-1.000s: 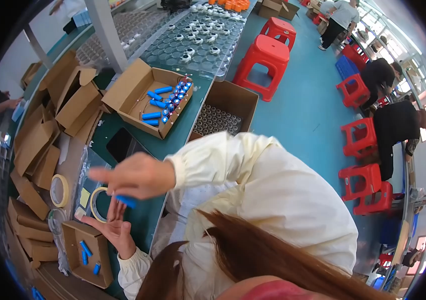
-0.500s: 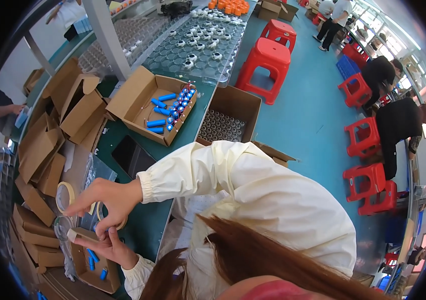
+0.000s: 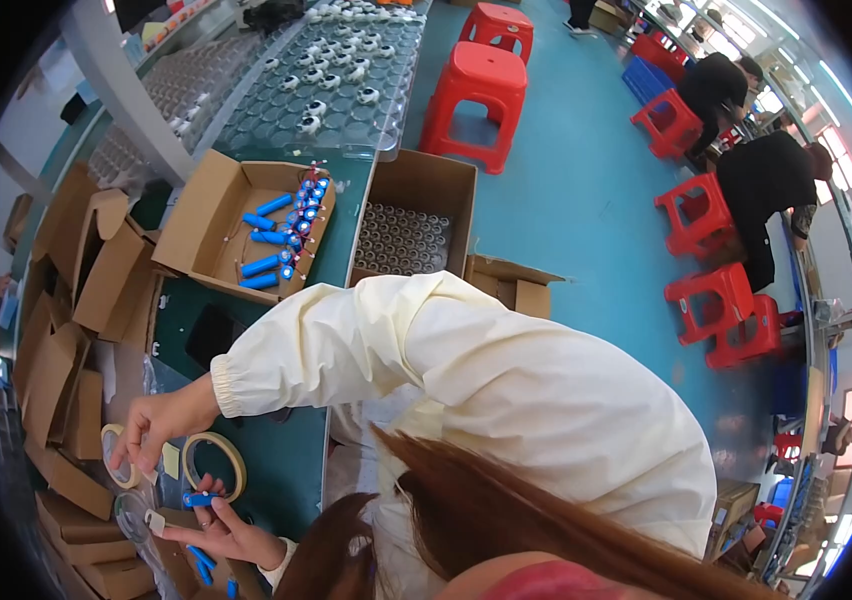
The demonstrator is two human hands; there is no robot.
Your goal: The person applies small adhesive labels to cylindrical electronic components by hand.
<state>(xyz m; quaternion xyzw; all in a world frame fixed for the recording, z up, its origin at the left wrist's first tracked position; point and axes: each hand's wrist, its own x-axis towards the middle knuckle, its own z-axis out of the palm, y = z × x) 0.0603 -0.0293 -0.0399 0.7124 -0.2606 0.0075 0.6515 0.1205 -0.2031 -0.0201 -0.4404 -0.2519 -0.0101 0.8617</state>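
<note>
The left hand [image 3: 236,538] holds a blue cylinder [image 3: 201,499] in its fingers — a pale wrap [image 3: 156,522] covers one fingertip. The right hand [image 3: 168,418] reaches down at a tape roll [image 3: 109,441]; whether they touch is unclear. A second tape roll [image 3: 239,468] lies between the hands and the table's edge — farther up sit a dark phone [image 3: 208,335], an open carton [image 3: 223,250] of blue cylinders and a clear tray [image 3: 246,130] bearing white pieces
</note>
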